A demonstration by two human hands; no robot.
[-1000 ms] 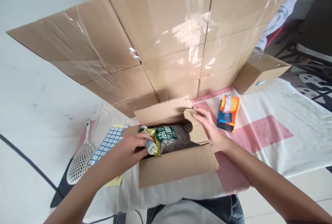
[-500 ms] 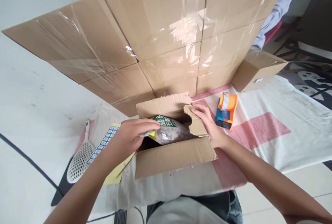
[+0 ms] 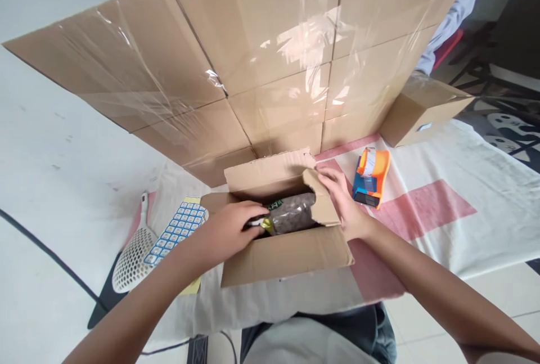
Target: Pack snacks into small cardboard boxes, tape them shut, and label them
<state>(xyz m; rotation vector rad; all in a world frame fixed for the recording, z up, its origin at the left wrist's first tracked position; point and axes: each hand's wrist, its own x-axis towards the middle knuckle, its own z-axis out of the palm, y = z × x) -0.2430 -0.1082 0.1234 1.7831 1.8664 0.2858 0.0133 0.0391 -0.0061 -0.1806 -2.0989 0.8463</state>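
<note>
An open cardboard box stands on the table in front of me, its flaps folded outward. Inside lies a clear plastic bag of greyish-brown contents, with a green label and a yellow patch at its left end. My left hand reaches over the box's left side, thumb and fingers closed on that end of the bag. At the opposite side my right hand grips the torn right flap, fingers behind it. What fills the bag cannot be made out clearly.
Taped cardboard boxes form a wall behind. An orange and blue tape dispenser sits to the right, near another box. Leftward lie a blue-gridded label sheet and a white perforated scoop. A person's sleeve shows at upper right.
The bag has gone lower and further right into the box, and less of its green label shows. My left hand has moved right and down with it. My right hand stays at the flap.
</note>
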